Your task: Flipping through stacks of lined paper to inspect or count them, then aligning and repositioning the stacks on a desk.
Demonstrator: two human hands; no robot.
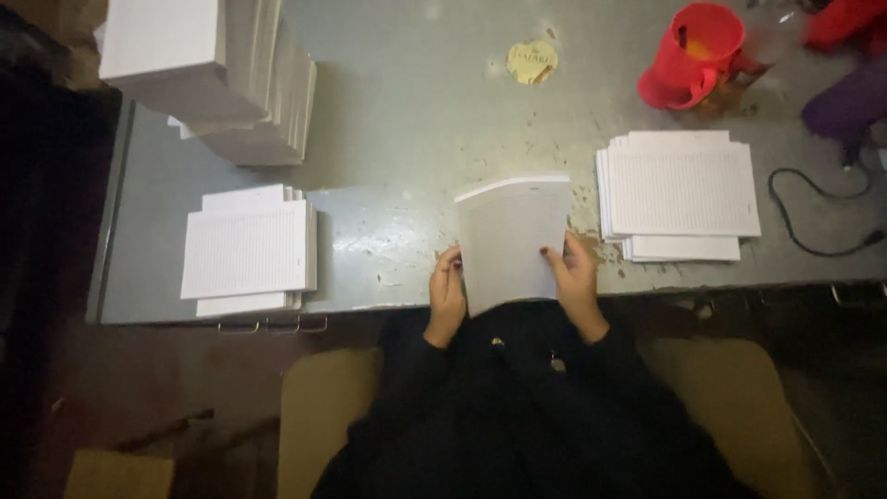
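I hold a thin bundle of ruled white sheets (511, 238) upright over the near edge of the grey table (416, 111). My left hand (447, 296) grips its left edge and my right hand (575, 282) grips its right edge, thumb on the front face. Both sleeves are black. A stack of ruled sheets (248, 249) lies on the table to the left of my hands. Another stack of ruled sheets (679, 192) lies to the right.
Tall piles of white paper (217, 74) stand at the far left. A red plastic jug (693, 55) sits at the far right, a yellow round sticker (532, 62) near it. A black cable (818, 217) curls at the right edge. Drawer handles (273, 324) line the table front.
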